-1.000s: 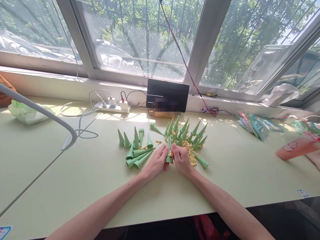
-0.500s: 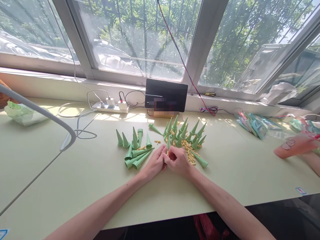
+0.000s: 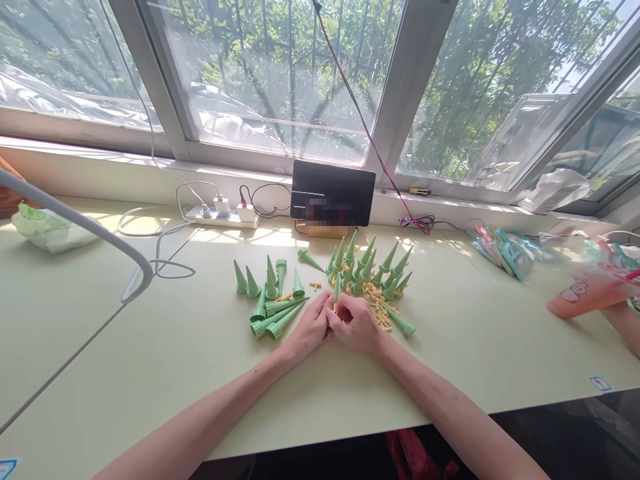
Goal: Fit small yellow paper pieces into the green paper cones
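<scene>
My left hand (image 3: 313,321) is closed round a green plastic watering spike (image 3: 337,285), whose tip points up and away between my hands. My right hand (image 3: 358,323) meets it from the other side, thumb and fingers pinching a small yellow valve piece (image 3: 335,307) at the spike; its exact seating is hidden by fingers. Beyond my right hand, several green spikes (image 3: 367,270) stand upright in a cluster. Loose yellow valve pieces (image 3: 383,316) lie scattered by that hand. To the left are more green spikes (image 3: 290,319), some lying and some standing.
A black tablet (image 3: 333,193) leans at the windowsill beside a white power strip (image 3: 227,217) with cables. A grey curved tube (image 3: 100,233) crosses the left. On the right, another person's hand is at a pink cup (image 3: 583,293), near plastic packets (image 3: 505,253).
Both hands stay together around the spike with almost no visible movement. The whole view has shifted very slightly.
</scene>
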`<state>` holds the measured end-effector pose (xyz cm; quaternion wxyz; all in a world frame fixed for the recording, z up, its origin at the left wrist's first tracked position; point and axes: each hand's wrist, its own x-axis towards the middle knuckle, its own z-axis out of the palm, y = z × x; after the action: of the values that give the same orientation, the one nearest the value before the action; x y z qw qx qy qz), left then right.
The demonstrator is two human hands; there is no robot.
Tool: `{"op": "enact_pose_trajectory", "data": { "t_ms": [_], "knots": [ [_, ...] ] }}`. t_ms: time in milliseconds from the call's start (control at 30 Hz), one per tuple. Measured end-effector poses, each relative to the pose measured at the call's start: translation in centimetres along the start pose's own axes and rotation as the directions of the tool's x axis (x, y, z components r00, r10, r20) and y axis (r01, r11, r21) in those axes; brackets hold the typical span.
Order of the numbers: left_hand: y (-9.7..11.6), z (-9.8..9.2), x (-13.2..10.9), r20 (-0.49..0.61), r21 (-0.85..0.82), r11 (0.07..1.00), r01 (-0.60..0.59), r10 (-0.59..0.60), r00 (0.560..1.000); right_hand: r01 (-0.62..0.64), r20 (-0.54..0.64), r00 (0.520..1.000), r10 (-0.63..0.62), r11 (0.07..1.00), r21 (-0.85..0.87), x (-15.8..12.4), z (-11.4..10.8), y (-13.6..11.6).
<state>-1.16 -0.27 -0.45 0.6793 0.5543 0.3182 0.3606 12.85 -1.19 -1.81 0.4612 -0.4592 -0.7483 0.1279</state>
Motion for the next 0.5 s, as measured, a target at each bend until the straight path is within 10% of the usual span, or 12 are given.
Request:
{"op": "enact_pose_trajectory", "data": {
  "t_ms": [500],
  "knots": [
    [0.26,0.47,-0.24,-0.068,0.007,1.0,-0.001,0.002,0.998,0.022,-0.017,1.0,-0.022,1.0,0.001,0.14,0.29,0.29]
  ]
}}
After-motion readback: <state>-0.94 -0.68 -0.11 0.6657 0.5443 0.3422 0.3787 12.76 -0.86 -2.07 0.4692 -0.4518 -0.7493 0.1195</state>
